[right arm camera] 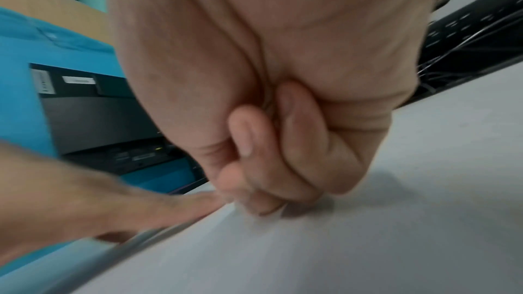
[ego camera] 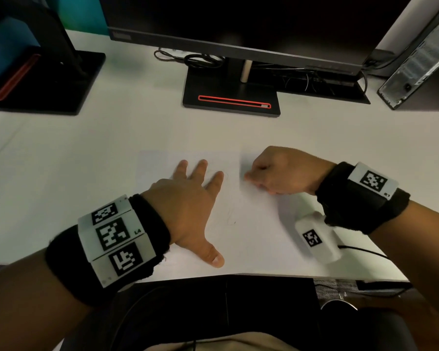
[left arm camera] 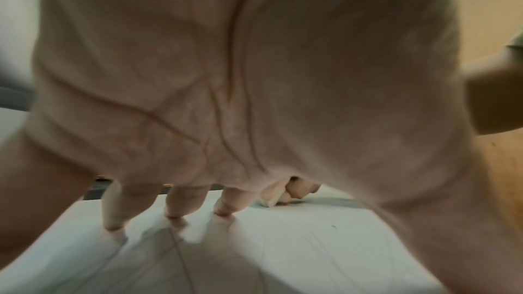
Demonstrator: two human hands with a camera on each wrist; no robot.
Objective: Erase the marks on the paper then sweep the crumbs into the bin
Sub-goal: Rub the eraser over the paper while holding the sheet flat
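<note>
A white sheet of paper (ego camera: 251,224) lies on the white desk in front of me, with faint pencil marks (ego camera: 231,216) near its middle. My left hand (ego camera: 195,198) presses flat on the paper with its fingers (left arm camera: 113,209) spread. My right hand (ego camera: 276,171) is curled at the paper's far right part, knuckles up. It pinches a small white eraser (left arm camera: 268,201) against the sheet, just right of the left index finger. In the right wrist view the curled fingers (right arm camera: 268,164) hide the eraser. I cannot make out any crumbs.
A black monitor stand (ego camera: 231,97) with a red slot sits beyond the paper. Another stand (ego camera: 43,79) is at the far left, and a computer tower (ego camera: 416,59) at the far right. Cables (ego camera: 188,58) lie behind. The desk's front edge (ego camera: 264,273) is close. No bin shows.
</note>
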